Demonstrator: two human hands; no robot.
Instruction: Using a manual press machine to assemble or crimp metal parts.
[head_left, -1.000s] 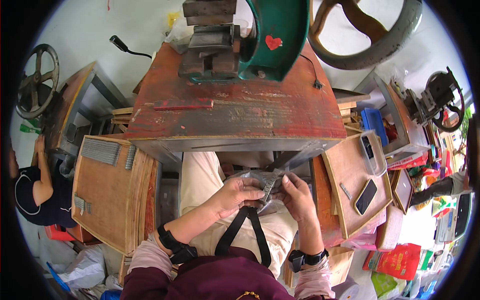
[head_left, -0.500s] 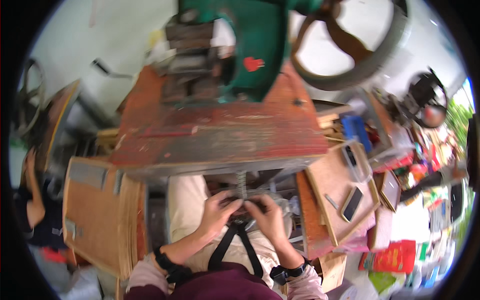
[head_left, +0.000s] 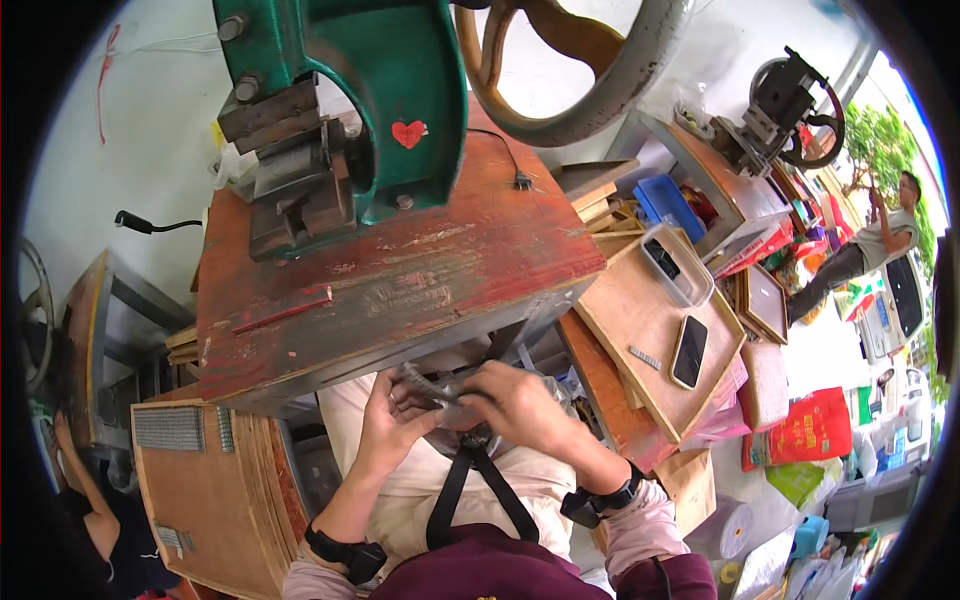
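Both my hands are in front of my lap, below the near edge of the wooden bench (head_left: 450,310). My left hand (head_left: 388,430) is closed on a short grey ribbed strip (head_left: 424,384), metallic in look, which lies tilted along its fingers. Close against it, my right hand (head_left: 525,408) has its fingers curled in at the strip's near end. Whether those fingers grip the same strip or another small piece is hidden. A similar ribbed strip (head_left: 645,357) lies on the wooden tray (head_left: 640,400) at my right, beside a phone (head_left: 689,352).
A green hand press (head_left: 410,90) with a large handwheel (head_left: 560,125) stands on the bench. Stacked wooden trays (head_left: 200,490) at left carry rows of grey strips (head_left: 170,428). A clear plastic box (head_left: 680,270) sits on the right tray. People appear at far left and far right.
My view has swung right, so the bench and press sit further left. The strip, upright between both hands before, is now tilted in my left hand. My right hand has turned over, fingers curling inward.
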